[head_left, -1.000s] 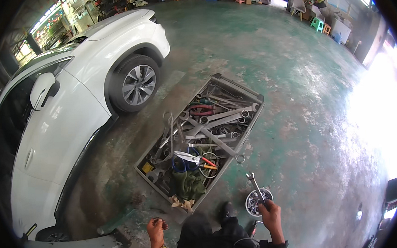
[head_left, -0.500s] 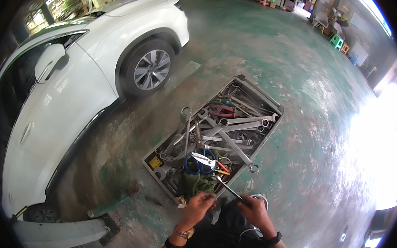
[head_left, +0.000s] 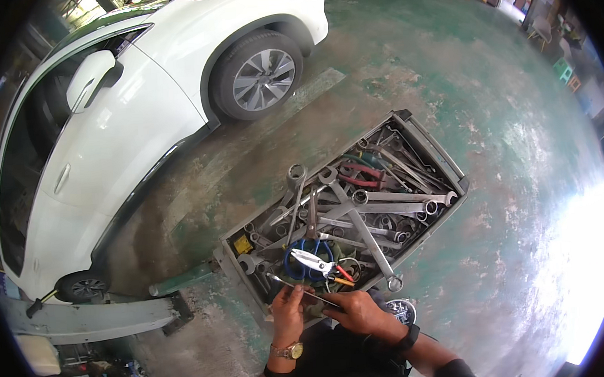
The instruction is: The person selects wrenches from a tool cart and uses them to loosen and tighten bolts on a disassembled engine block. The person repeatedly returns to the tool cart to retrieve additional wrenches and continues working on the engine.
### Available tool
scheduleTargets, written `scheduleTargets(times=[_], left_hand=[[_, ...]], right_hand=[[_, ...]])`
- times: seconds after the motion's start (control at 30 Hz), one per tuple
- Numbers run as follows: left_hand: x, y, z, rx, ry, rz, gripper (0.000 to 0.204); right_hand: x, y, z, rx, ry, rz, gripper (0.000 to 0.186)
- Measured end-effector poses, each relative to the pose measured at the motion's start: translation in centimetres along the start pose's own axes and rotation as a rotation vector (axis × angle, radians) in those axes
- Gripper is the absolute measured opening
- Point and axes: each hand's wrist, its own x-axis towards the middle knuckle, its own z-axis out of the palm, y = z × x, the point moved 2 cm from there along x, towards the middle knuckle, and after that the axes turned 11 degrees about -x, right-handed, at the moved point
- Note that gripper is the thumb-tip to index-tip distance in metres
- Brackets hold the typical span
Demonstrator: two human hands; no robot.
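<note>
Basically, a slim wrench (head_left: 319, 298) sits between both hands, long axis slanting from upper left to lower right, free end up-left past the left fingers. Right hand (head_left: 360, 313) is curled round the lower-right end; left hand (head_left: 287, 315) looks to be pinching the shaft farther up, thumb against fingertips, exact contact hard to see. Tool is over the near edge of the tool tray (head_left: 439, 151), just below the snips (head_left: 312, 260). Left is nearer the free end, right owns the other.

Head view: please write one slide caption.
Left hand and right hand on a slim metal tool, over a tool tray near a white car.
</note>
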Motion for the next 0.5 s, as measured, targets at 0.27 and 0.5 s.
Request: scheduleTargets(times=[0.27, 0.5], left_hand=[[2.5, -2.5, 1.4, -0.042, 0.161, 0.096, 0.023], [4.4, -4.3, -0.5, -0.051, 0.247, 0.092, 0.023]], right_hand=[[-1.0, 7.5, -6.0, -0.036, 0.161, 0.19, 0.027], [-1.5, 10.9, -8.8, -0.166, 0.268, 0.43, 0.026]])
